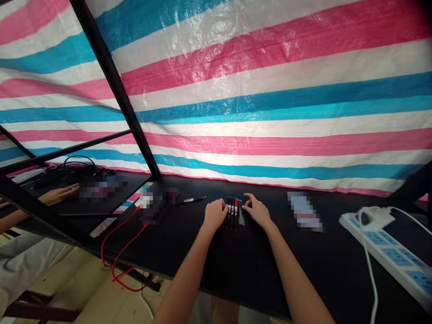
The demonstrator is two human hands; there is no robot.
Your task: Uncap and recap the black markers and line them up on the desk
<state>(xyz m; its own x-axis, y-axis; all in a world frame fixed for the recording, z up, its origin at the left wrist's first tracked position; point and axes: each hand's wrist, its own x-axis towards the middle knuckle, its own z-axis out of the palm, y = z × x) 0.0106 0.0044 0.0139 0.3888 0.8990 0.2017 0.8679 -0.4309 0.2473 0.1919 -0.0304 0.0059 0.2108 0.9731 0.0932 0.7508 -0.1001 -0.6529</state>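
Several pens (231,211) lie side by side in a tight row on the black tabletop (189,234), with black, white and red markings. At the row's left side is my left hand (215,213), its fingers curled against the pens. My right hand (258,210) rests on the right side, with thumb and forefinger spread and fingertips close to the row. Whether those fingertips touch the pens I cannot tell. A single black pen (193,200) lies apart, left of my left hand.
A blurred phone-like object (304,211) lies to the right, before a white power strip (388,252) with cables. Leftward are blurred items (157,207) with a red cable (116,234). Beyond the black metal frame (116,90), another person's hand (60,194) lies near dark cables.
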